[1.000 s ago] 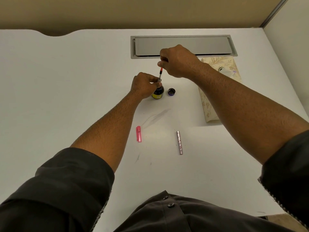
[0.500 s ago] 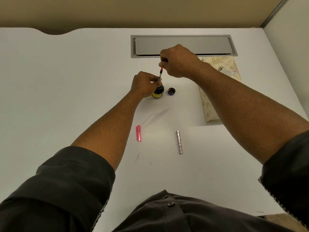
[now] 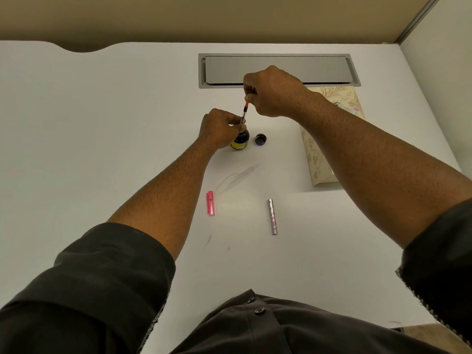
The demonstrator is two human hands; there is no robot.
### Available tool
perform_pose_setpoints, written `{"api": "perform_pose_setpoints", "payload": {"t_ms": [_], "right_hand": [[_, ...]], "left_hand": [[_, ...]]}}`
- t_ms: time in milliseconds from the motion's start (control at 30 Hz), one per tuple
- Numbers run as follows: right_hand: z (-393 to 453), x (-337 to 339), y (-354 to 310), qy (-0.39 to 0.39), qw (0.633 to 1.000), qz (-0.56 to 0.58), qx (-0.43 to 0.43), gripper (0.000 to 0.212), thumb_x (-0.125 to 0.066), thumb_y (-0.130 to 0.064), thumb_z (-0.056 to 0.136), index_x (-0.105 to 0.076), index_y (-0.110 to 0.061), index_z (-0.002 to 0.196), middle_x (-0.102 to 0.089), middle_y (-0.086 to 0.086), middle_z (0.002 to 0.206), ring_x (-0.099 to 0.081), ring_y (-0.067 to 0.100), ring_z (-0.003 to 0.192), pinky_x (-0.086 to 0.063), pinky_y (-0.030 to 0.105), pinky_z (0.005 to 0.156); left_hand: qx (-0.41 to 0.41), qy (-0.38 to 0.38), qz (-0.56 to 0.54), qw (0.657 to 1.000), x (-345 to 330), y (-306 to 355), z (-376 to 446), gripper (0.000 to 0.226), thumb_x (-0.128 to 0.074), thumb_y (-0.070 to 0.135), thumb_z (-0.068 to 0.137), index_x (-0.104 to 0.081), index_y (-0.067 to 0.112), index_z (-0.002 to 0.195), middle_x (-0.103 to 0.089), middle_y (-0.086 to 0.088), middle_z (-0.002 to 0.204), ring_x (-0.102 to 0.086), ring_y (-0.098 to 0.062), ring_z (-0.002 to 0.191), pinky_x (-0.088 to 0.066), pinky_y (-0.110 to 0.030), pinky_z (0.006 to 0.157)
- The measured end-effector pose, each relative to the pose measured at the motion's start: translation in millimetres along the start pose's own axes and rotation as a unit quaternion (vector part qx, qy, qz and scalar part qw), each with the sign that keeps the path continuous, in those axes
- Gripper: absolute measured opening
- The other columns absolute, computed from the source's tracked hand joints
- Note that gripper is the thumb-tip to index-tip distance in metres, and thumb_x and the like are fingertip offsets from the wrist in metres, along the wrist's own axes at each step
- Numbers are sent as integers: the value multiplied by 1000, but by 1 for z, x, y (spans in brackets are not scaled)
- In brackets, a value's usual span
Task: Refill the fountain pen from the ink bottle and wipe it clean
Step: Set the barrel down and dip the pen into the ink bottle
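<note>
A small dark ink bottle [image 3: 241, 140] with a yellow label stands open on the white desk [image 3: 102, 123]. My left hand [image 3: 219, 129] is closed around the bottle's neck and the pen's lower end. The thin pen section with its converter [image 3: 244, 113] stands upright with its tip in the bottle mouth. My right hand [image 3: 273, 92] pinches the converter's top end. The bottle's dark cap [image 3: 260, 139] lies just right of the bottle. A pink pen cap [image 3: 210, 203] and a silver pen barrel [image 3: 272, 216] lie nearer to me.
A patterned beige tissue box [image 3: 319, 154] lies to the right, partly under my right forearm. A grey cable-tray lid [image 3: 278, 70] is set into the desk behind my hands. Faint ink smears [image 3: 237, 177] mark the desk in front of the bottle.
</note>
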State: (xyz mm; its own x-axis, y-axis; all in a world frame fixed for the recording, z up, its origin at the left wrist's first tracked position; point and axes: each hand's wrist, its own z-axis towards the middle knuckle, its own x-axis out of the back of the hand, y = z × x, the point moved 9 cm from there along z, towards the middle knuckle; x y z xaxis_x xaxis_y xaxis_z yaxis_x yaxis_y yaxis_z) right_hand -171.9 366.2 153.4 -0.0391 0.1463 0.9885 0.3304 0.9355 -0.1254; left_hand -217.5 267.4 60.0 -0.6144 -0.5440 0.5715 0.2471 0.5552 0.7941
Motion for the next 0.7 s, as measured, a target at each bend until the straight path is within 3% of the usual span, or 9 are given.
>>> {"api": "perform_pose_setpoints", "payload": {"t_ms": [167,300,500,700], "right_hand": [[-1,0,-3,4,999,-32,-10,30,-44,-31,102,-60,-9,113,-62,9,95,-51,19,81,-39,33,68],[0,2,-3,16,999,-45,-21,37,-42,-42,101,-59,-11,112,-56,6,91,-51,20,82,-40,35,69],[1,-2,-3,-6,999,-34,-6,25,-53,-27,98,-56,-10,116,-64,12,107,-51,20,84,-42,35,69],[0,0,-5,4,997,-76,-14,36,-42,-37,102,-58,-10,118,-65,13,104,-50,21,82,-42,35,70]], "left_hand": [[6,1,-9,1000,1,-2,1,25,-72,25,83,-74,15,107,-71,-2,113,-61,-12,107,-42,-19,85],[4,1,-9,1000,0,-2,1,27,-72,25,84,-74,14,108,-71,-3,115,-61,-14,111,-45,-24,93],[5,2,-15,1000,-1,-4,2,26,-73,25,82,-74,15,106,-71,-3,113,-62,-15,109,-47,-26,93],[6,4,-8,1000,-1,-3,1,27,-72,24,83,-73,15,108,-70,-3,115,-61,-15,110,-43,-21,89]]}}
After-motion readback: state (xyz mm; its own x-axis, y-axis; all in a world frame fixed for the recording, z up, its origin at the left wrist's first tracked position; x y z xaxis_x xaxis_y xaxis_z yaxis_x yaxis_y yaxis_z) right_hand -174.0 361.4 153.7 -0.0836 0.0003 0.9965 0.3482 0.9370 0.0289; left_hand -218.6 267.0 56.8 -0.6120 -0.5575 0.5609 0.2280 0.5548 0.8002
